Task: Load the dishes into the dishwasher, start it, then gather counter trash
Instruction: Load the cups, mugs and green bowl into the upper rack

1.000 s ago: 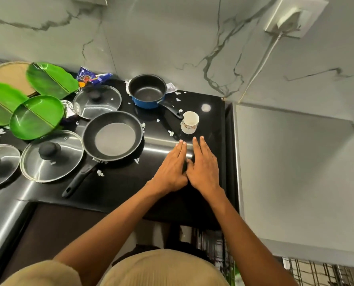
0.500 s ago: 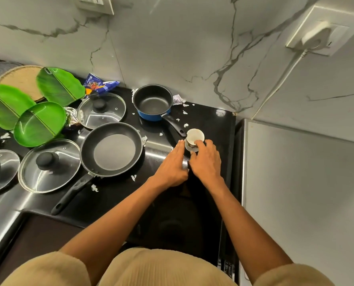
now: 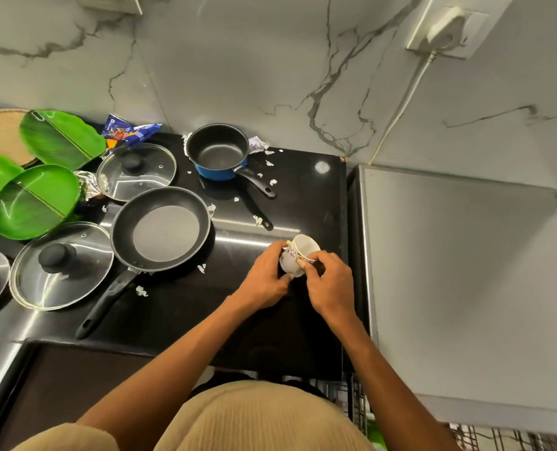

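Small white ceramic cup with purple floral print and gold rim (image 3: 298, 255), tilted with its empty mouth facing up and away, pinched between fingertips (image 3: 301, 262) of both hands, above the black counter

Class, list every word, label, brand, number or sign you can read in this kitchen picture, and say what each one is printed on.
No text reads clearly.
Blue snack wrapper by the wall: printed lettering and a picture, too blurred to read.
Cup held by the left hand and the right hand: purple floral pattern only, no words visible.
Wall socket: no marking legible.
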A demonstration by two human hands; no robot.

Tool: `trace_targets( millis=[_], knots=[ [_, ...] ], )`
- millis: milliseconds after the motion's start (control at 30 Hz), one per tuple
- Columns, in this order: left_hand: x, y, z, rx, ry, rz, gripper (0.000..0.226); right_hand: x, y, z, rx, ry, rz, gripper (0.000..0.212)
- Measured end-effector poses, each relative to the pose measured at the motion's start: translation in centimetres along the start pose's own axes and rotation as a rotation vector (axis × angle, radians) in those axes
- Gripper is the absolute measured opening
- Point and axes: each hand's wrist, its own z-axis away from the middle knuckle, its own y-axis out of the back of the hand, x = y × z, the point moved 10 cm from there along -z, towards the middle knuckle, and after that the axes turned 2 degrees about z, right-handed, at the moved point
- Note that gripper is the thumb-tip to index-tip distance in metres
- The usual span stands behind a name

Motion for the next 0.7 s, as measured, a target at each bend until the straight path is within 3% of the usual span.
trace_targets(
  millis=[300, 467, 600, 700],
  knots=[
    [0.9, -2.2, 6.6, -0.019, -0.012, 0.186, 0.056, 3.9, 2.5, 9.6, 0.074, -0.282, -0.362, 0.007],
    [2.1, -5.0, 10.8, -0.062, -0.040, 0.231, 0.057, 6.4, 4.0, 16.7, 0.155, -0.421, -0.592, 0.015],
    [3.5, -8.2, 14.1, -0.113, -0.059, 0.240, 0.060, 8.8, 5.8, 21.5, 0.241, -0.473, -0.524, 0.015],
    [4.6, -11.0, 16.2, -0.141, -0.086, 0.231, 0.060, 9.7, 7.7, 25.1, 0.289, -0.439, -0.317, 0.022]
  ],
)
